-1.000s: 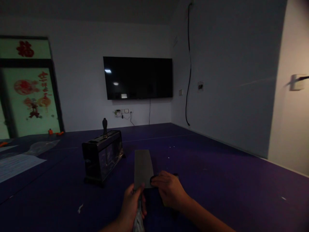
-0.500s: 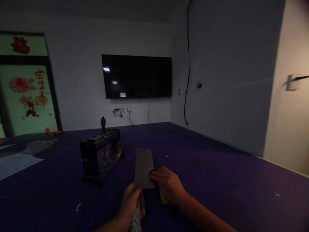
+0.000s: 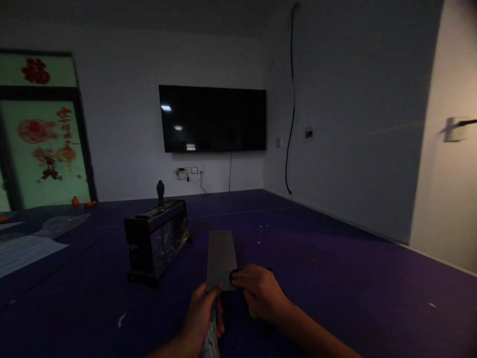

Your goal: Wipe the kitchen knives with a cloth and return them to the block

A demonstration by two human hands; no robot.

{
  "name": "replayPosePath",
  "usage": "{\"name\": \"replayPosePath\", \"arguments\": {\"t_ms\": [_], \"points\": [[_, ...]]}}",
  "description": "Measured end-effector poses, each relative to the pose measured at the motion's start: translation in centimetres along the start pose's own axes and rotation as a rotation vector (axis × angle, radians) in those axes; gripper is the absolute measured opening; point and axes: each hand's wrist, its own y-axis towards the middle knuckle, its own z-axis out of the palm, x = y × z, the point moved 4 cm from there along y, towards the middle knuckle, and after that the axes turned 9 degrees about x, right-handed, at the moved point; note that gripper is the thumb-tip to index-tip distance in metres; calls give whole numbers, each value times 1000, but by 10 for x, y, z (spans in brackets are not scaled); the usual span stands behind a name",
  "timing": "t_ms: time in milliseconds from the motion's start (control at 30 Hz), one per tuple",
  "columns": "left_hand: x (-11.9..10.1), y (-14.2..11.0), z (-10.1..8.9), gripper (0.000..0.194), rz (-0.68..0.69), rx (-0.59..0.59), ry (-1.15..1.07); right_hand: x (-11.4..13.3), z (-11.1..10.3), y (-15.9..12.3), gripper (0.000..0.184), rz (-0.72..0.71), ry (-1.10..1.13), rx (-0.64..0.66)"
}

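A cleaver with a broad grey blade [image 3: 221,258] points away from me over the dark purple surface [image 3: 335,268]. My left hand [image 3: 203,318] is closed round its handle, which seems wrapped in pale plastic. My right hand [image 3: 261,293] is closed on a small dark object with a bit of yellow beneath it, pressed against the blade's right edge near the handle. What that object is stays unclear in the dim light. A dark knife block [image 3: 156,241] with a clear front stands to the left of the blade, one black handle sticking up from its top.
Pale sheets [image 3: 22,246] lie at the far left of the surface. A black television [image 3: 212,118] hangs on the back wall, with sockets and cables below it. A door with red paper decorations [image 3: 44,134] is at the left. A white wall runs along the right.
The blade and both hands have barely shifted; the view wobbled a little. My right hand stays at the blade's right edge.
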Motion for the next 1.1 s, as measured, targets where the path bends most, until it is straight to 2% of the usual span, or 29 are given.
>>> {"name": "replayPosePath", "arguments": {"t_ms": [167, 300, 567, 733, 933, 1100], "points": [[-3, -2, 0, 39, 19, -11, -23, 3, 7, -2, 31, -32, 9, 75], [-3, -2, 1, 39, 18, -3, -27, 1, 7, -2, 30, -19, 20, 65], [1, 1, 4, 33, -21, 91, 6, -16, -3, -5, 41, 94, -13, -7], [-3, -4, 11, 30, 17, 174, 31, -30, -6, -9, 52, 118, -46, -41], [-7, -7, 13, 36, 56, 263, 36, -43, -8, -12, 62, 154, -80, -70], [-7, -5, 10, 36, 75, 244, 44, -43, -7, -10, 61, 173, -85, -53]]}}
